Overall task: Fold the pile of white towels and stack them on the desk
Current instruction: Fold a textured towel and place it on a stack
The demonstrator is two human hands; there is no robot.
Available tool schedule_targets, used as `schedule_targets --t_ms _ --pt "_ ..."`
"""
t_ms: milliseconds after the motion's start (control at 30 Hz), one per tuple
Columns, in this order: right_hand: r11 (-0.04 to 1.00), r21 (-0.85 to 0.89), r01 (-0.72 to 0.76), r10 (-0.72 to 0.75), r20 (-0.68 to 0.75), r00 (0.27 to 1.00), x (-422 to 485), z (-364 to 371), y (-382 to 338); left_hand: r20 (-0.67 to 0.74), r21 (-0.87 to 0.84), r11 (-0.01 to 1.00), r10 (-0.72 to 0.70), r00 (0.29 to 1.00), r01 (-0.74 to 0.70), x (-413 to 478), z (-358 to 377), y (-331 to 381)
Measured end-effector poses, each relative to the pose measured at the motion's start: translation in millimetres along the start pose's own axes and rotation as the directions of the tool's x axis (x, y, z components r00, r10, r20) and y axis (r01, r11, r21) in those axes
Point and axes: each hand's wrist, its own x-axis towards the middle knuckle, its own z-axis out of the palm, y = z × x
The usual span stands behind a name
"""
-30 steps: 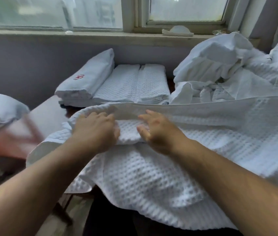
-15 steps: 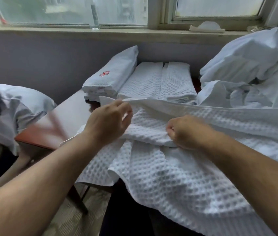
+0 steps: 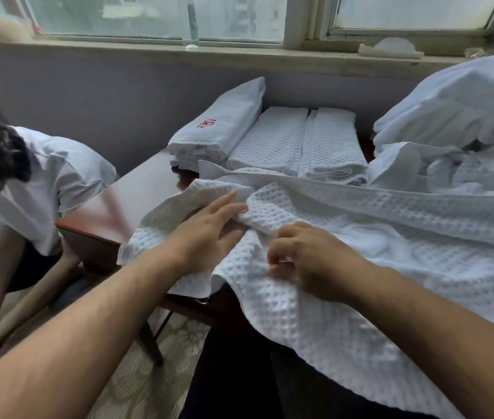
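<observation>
A large white waffle-weave towel (image 3: 375, 267) lies spread over the brown desk (image 3: 136, 195) and hangs off its near edge. My left hand (image 3: 209, 228) rests flat on a bunched fold near the towel's left end, fingers straight. Just to its right, my right hand (image 3: 309, 261) has its fingers curled and pinches the cloth. Behind the towel lie folded waffle towels (image 3: 297, 143) side by side, with a folded white towel bearing a red mark (image 3: 218, 125) leaning on their left. A loose pile of white towels (image 3: 451, 116) sits at the back right.
A person in a white shirt (image 3: 43, 182) bends down by the desk's left side, arms reaching to the floor. A clear bottle (image 3: 191, 22) and a white object (image 3: 390, 48) stand on the window sill behind. Patterned carpet lies below the desk.
My left hand has opened from gripping the towel's edge and now lies flat on the fold. My right fist has loosened and shifted slightly toward me. The view has swung left.
</observation>
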Motion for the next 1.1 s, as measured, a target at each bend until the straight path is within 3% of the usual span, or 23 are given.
schedule_targets --t_ms 100,200,267,333,367,400,467,533,600,700,800,900,967,1033,1100 --pt "0.997 0.027 0.07 -0.072 0.09 0.993 -7.6 -9.0 -1.1 0.093 0.05 0.997 -0.056 0.994 0.052 8.4 -2.1 -0.4" --pt "0.989 0.126 0.071 -0.107 0.301 0.948 -15.3 -20.5 -2.7 0.124 0.155 0.978 -0.161 0.979 0.141 9.0 -5.7 4.1" --pt "0.98 0.193 0.046 -0.088 0.215 0.973 -15.8 -21.9 -1.4 0.083 0.317 0.932 -0.214 0.973 0.178 5.6 -11.5 9.6" --pt "0.979 0.194 -0.056 0.066 -0.045 0.997 -11.6 -18.6 4.9 0.069 0.413 0.884 -0.272 0.96 0.221 1.5 -18.8 15.4" --pt "0.979 0.134 -0.155 0.174 -0.141 0.975 -7.6 -15.9 10.4 0.07 0.443 0.858 -0.321 0.945 0.259 0.1 -21.0 18.1" --pt "0.958 0.067 -0.278 0.286 -0.166 0.944 -4.0 -13.2 15.3 0.056 0.488 0.821 -0.367 0.928 0.296 0.2 -22.1 20.2" --pt "0.9 -0.011 -0.436 0.436 -0.007 0.9 1.7 -5.0 25.2 -0.031 0.582 0.754 -0.353 0.935 0.304 3.7 -21.4 23.9" --pt "0.903 -0.014 -0.429 0.423 0.196 0.885 7.1 6.5 31.4 -0.087 0.493 0.85 -0.165 0.982 0.186 8.8 -15.6 25.8" --pt "0.926 -0.048 -0.374 0.373 0.257 0.892 10.1 18.4 35.6 0.003 0.3 0.954 -0.013 1.0 0.012 13.9 -7.3 24.1" --pt "0.955 -0.051 -0.291 0.295 0.238 0.925 10.9 22.5 41.2 0.207 0.291 0.953 -0.15 0.967 0.086 16.6 6.6 13.4" --pt "0.957 0.122 -0.263 0.234 0.211 0.949 10.8 13.3 48.5 0.23 0.37 0.912 -0.275 0.934 0.177 19.4 11.3 9.5" --pt "0.9 0.308 -0.31 0.318 0.024 0.948 2.3 -3.0 54.0 0.186 0.324 0.913 -0.318 0.93 0.247 35.2 13.0 33.3" --pt "0.889 0.259 -0.377 0.407 -0.07 0.911 -13.3 -16.0 59.5 0.171 0.288 0.946 -0.202 0.964 0.147 48.2 24.1 58.9" --pt "0.845 0.233 -0.482 0.52 -0.144 0.842 -40.5 -26.6 71.2 0.19 0.245 0.968 0.003 0.982 -0.051 58.5 42.3 86.4" --pt "0.739 0.216 -0.638 0.673 -0.226 0.704 -81.9 -34.4 91.9 0.184 0.156 0.954 0.228 0.956 -0.257 68.8 63.8 115.5"
